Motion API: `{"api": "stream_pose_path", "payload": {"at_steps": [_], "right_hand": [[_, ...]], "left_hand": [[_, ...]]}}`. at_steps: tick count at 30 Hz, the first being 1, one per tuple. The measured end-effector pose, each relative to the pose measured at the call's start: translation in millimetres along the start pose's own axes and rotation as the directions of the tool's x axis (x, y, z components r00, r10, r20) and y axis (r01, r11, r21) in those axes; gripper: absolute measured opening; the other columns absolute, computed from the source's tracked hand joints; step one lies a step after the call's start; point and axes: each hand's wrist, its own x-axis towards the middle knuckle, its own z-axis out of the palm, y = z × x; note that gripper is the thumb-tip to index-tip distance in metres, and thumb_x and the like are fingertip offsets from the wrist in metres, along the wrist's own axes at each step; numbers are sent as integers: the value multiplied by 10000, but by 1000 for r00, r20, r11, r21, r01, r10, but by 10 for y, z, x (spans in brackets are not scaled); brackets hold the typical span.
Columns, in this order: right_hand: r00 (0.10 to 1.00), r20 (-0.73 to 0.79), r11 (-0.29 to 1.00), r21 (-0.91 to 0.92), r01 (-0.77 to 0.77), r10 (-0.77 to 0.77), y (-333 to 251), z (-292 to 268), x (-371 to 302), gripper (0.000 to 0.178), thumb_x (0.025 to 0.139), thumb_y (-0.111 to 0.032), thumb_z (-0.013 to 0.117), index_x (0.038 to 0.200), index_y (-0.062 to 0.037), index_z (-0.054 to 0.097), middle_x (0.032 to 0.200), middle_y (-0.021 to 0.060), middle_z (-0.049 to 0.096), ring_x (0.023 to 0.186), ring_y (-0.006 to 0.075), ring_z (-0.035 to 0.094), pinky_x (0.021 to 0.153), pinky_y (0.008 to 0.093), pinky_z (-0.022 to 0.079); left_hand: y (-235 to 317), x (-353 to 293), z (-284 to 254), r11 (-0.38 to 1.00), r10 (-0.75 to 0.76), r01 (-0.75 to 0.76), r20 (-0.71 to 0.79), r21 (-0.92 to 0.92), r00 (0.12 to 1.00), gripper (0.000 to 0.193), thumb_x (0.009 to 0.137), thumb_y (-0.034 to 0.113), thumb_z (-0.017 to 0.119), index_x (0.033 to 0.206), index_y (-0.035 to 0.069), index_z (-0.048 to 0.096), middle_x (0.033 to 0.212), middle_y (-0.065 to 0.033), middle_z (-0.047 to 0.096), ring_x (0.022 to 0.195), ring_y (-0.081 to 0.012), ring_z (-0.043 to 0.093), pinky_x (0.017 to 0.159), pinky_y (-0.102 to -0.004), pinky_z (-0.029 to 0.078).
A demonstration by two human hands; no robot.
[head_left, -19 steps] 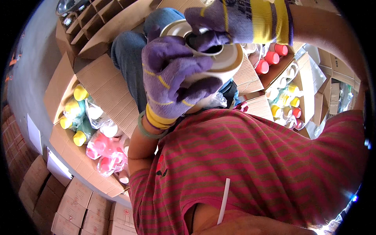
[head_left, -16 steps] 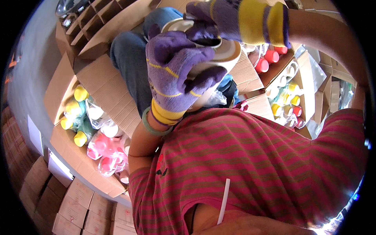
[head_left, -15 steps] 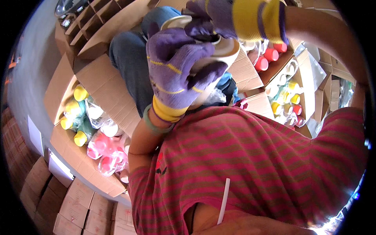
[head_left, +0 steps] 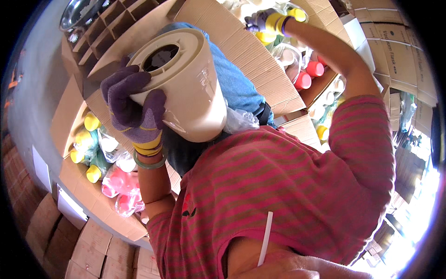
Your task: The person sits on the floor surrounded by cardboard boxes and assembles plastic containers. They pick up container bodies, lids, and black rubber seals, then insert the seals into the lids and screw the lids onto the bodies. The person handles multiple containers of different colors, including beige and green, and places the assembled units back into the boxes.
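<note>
A cream plastic flask body (head_left: 193, 100) leans over my lap with its round base turned up. A dark disc (head_left: 160, 57) fills the middle of that base. My left hand (head_left: 132, 100), in a purple and yellow knit glove, grips the base end from the left, thumb on the near side and fingers over the rim. At the upper right my right hand (head_left: 267, 22), gloved alike, is over the far carton, beside yellow-capped pieces. Its fingers are bent together; whether a small thing is in them is not visible.
Open cartons surround my lap. The left carton (head_left: 100, 195) holds yellow-capped and pink bagged pieces; the right one has red caps (head_left: 309, 74). A divided carton (head_left: 109, 28) stands at the upper left, near a shiny metal bowl (head_left: 81, 14). Closed boxes (head_left: 90, 246) are stacked lower left.
My right hand has left the flask's base and moved away to the far carton. My left hand has shifted left and lower with the flask, whose base now shows fully.
</note>
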Motion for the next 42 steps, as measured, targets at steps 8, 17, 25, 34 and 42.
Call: {"api": "stream_pose_path", "payload": {"at_steps": [8,17,25,34,42], "right_hand": [[971,-179,959,260,-110,160,-178,439,34,575,879,-408,680,1310,-58,532,1316,182,580,1187,366,578,1020,444,452],[863,133,641,726,250,-488,-1638,-132,-1185,408,890,-336,663,1187,-65,594,992,137,682,902,276,677,801,382,531],[783,-438,-42,862,505,441,-161,-1152,-165,268,979,-272,613,1132,-54,636,968,25,681,871,142,654,748,273,546],[609,-789,356,595,721,85,-656,-2404,1038,153,949,-52,631,1089,-6,668,947,-22,670,868,71,597,791,235,503],[559,-796,688,272,673,-232,-400,-1935,1300,216,944,-106,617,1153,-55,635,975,39,656,812,172,609,745,240,493]], "left_hand": [[-108,52,-45,999,-5,3,63,42,998,374,591,34,683,961,7,633,977,-140,563,973,-281,578,1067,-516,403],[-208,104,-105,987,-156,151,118,56,981,469,657,42,703,1113,-1,600,1129,-144,593,1037,-258,591,925,-353,474],[-248,145,-302,991,-131,125,196,44,972,423,599,119,754,985,-12,640,1091,-171,612,1071,-301,569,941,-389,450],[-728,1465,-105,958,-131,48,279,284,951,385,889,145,676,1235,12,571,1142,-125,656,1066,-275,636,929,-360,509],[-1523,1473,-618,573,83,-211,200,792,976,412,794,133,801,1118,-27,603,1021,-91,686,875,-137,663,738,-310,548]]}}
